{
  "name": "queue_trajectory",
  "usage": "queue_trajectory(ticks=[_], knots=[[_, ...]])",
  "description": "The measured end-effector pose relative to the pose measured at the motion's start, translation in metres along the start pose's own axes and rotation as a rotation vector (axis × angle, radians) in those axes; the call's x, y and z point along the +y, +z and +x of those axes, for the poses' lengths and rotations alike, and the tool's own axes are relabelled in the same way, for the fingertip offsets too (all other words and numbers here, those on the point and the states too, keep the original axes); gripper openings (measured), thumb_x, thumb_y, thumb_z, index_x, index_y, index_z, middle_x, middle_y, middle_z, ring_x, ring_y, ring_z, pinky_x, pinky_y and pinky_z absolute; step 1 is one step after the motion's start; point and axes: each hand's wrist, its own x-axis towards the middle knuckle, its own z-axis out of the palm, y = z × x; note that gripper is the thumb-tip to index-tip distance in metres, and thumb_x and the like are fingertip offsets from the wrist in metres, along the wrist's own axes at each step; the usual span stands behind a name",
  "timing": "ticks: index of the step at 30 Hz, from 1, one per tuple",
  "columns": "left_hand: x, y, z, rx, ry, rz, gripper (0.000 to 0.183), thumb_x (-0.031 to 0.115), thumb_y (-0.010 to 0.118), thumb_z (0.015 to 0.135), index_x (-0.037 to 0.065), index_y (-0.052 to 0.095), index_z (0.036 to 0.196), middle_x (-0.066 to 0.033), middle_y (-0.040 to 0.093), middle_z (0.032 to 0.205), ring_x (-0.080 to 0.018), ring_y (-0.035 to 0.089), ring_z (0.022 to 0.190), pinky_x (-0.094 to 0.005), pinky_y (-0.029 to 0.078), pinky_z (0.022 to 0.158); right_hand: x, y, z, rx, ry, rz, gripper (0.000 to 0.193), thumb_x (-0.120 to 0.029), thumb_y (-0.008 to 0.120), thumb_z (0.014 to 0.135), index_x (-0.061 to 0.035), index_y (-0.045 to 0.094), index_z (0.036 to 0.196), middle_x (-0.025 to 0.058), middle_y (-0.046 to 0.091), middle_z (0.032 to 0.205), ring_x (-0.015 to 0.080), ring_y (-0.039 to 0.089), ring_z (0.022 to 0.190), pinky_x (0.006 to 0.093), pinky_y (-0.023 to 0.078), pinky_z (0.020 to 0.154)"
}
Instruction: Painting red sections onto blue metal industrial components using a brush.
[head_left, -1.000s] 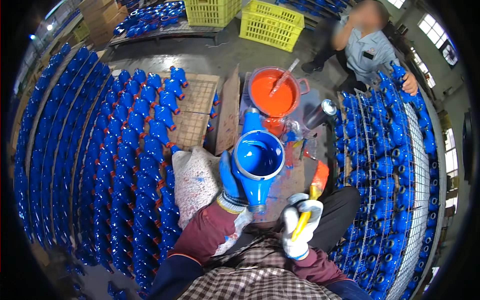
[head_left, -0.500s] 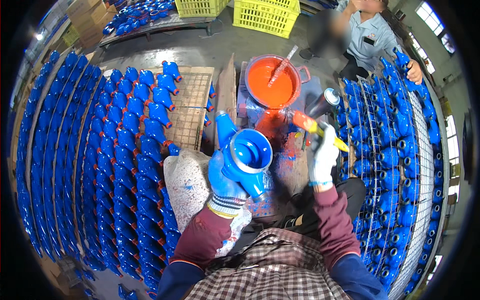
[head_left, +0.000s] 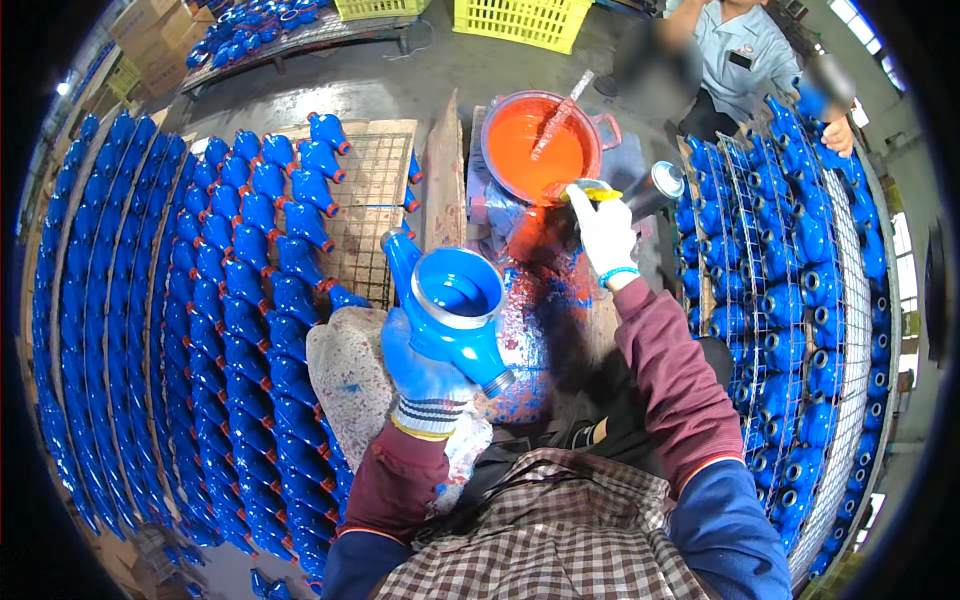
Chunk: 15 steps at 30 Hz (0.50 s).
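Note:
My left hand (head_left: 415, 365), in a blue-stained white glove, grips a blue water meter body (head_left: 425, 330). Its wide round opening tilts up towards me, and the threaded ends point to the far left and near right. My gloved right hand (head_left: 605, 235) is closed round a paintbrush (head_left: 597, 194) with a yellow handle, at the near edge of a red pot (head_left: 596, 160). The bristle end is hard to make out against the orange-red paint (head_left: 515, 145) in the pot. A paint-smeared stick (head_left: 562, 112) leans in the pot.
Rows of blue bodies with red ends (head_left: 250, 280) fill racks at left. More blue bodies (head_left: 790, 300) stand in wire racks at right. A dark can (head_left: 662, 182) stands beside the pot. A person (head_left: 750, 60) sits at far right; yellow crates (head_left: 520, 25) lie at the back.
My right hand has moved left and away from me, bringing the brush to the pot's edge. My left hand and the blue water meter body have shifted slightly left.

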Motion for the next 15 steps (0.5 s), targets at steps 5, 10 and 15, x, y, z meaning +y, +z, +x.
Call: queue_trajectory(ticks=[5, 10, 15], knots=[[0.003, 0.006, 0.000, 0.056, -0.014, 0.094, 0.097, 0.079, 0.045, 0.079, -0.003, 0.045, 0.132, -0.0293, 0.062, 0.109, -0.0393, 0.066, 0.087, -0.0474, 0.058, 0.071, -0.021, -0.024, -0.008, -0.011, -0.075, -0.172, 0.040, -0.040, 0.065, 0.088, -0.0021, 0.069, 0.101, 0.0176, 0.070, 0.089, 0.0343, 0.066, 0.080, 0.0416, 0.050, 0.073], [-0.008, 0.025, -0.017, -0.066, -0.112, 0.063, 0.087, 0.072, 0.046, 0.084, 0.003, 0.042, 0.136, -0.0204, 0.062, 0.115, -0.0338, 0.066, 0.091, -0.0444, 0.058, 0.075, -0.013, -0.068, -0.061, -0.118, 0.237, 0.541, 0.034, -0.030, 0.058, 0.097, -0.0008, 0.062, 0.114, 0.0052, 0.065, 0.080, 0.0104, 0.063, 0.070, 0.0254, 0.050, 0.062], [-0.043, 0.030, -0.050, -0.034, 0.064, 0.454, 0.070, 0.026, 0.077, 0.077, 0.009, 0.041, 0.134, -0.0072, 0.049, 0.127, -0.0237, 0.051, 0.119, -0.0413, 0.046, 0.099, -0.048, -0.136, -0.137, 0.113, 0.223, 1.072, 0.033, -0.031, 0.055, 0.098, -0.0053, 0.055, 0.118, 0.0067, 0.061, 0.094, 0.0144, 0.062, 0.074, 0.0304, 0.055, 0.065]])
